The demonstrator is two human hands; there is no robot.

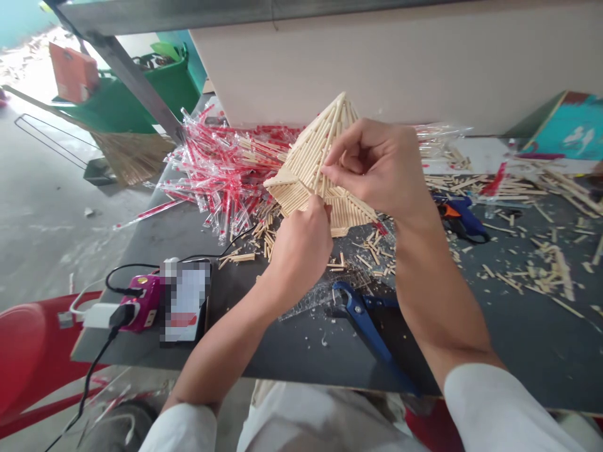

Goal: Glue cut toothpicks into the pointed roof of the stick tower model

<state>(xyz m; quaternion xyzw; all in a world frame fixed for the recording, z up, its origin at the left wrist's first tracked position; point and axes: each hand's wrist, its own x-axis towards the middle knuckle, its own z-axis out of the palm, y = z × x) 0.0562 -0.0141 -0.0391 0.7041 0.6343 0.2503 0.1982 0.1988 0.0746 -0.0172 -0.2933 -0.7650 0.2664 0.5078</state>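
A pointed model (301,150) built from thin wooden sticks laid side by side is held up above the table, its tip at the top. My left hand (304,242) is closed around its lower middle, with the thumb near the central ridge. My right hand (377,163) pinches with thumb and forefinger at a wooden stick (321,182) along that ridge; the exact contact is partly hidden by the fingers. Below the model, a blue hand cutter (370,326) with spread handles lies on the dark table. A blue and orange glue gun (464,218) lies beyond my right forearm.
Red-printed clear wrappers (226,163) are heaped at the back left. Cut stick pieces (377,251) litter the table (282,351). A phone (186,301) and a magenta power adapter (144,304) with cables sit at the left. A metal bar (235,16) crosses above.
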